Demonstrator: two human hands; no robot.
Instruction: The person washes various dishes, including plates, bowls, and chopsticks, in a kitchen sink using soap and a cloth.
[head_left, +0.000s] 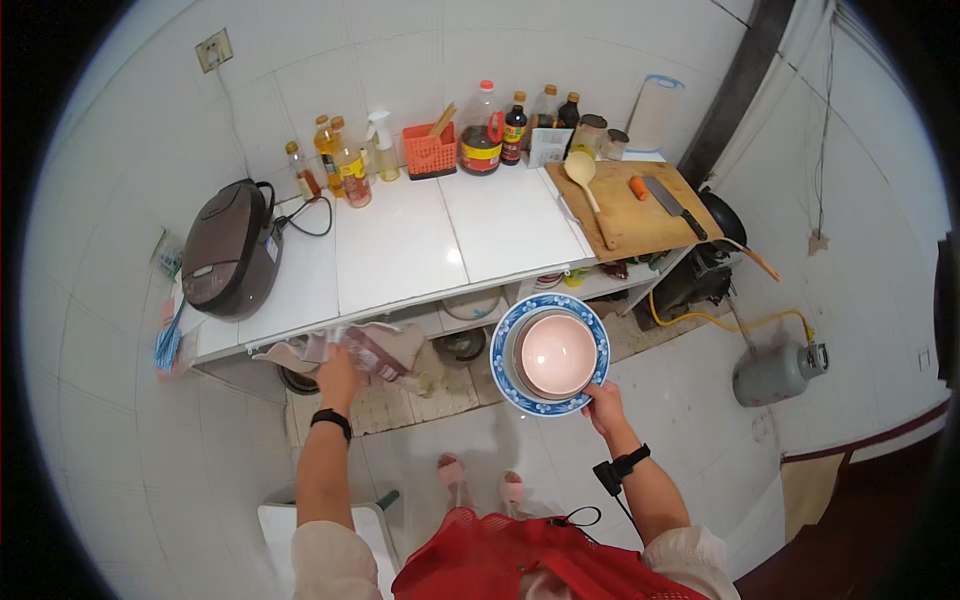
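My right hand (606, 409) grips the rim of a blue-and-white floral plate (504, 367). A pink bowl (559, 355) is stacked on it, with a greyish bowl rim showing around the pink one. The stack is held in the air in front of the counter. At the counter's left front edge, my left hand (339, 379) grasps a printed cloth curtain (382, 349), bunched and partly blurred. Below the counter, an open shelf shows a round pale dish (471, 302) and a dark pot (460, 345).
A brown rice cooker (229, 251) stands at the left of the white tiled counter (397, 247). Several sauce bottles (514, 129) line the wall. A kitchen knife (675, 206) and a carrot (638, 187) lie on a wooden board (622, 217). A gas cylinder (772, 373) stands right.
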